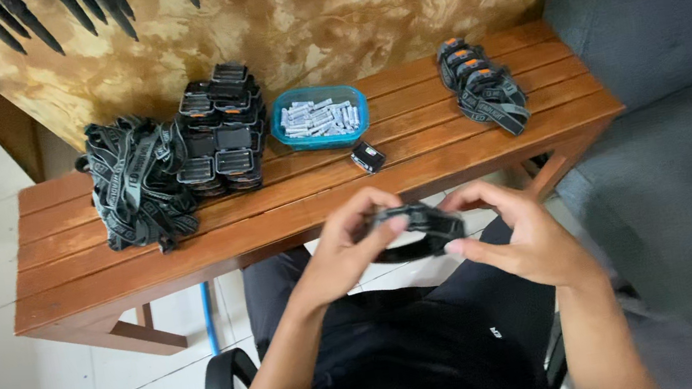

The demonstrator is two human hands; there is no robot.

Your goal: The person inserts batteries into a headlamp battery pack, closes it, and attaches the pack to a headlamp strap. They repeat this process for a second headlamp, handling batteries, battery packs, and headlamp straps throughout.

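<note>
Both hands grip one small black headlamp [419,227] above the lap: the left hand [346,255] pinches its near end, the right hand [519,236] its other end. Just beyond the fingers lies a black cover piece [368,157] on the wooden bench [100,280], then a blue tray of batteries [320,116].

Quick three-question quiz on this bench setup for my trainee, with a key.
1. True or false: both hands grip the black headlamp unit.
2. What holds the batteries? A) blue tray B) cardboard box C) glass jar
3. Which lies nearer the bench's front edge: the pile of straps or the lone small black part?

Key:
1. True: left hand and right hand both hold it.
2. A, the blue tray.
3. The pile of straps, on the wooden bench.
</note>
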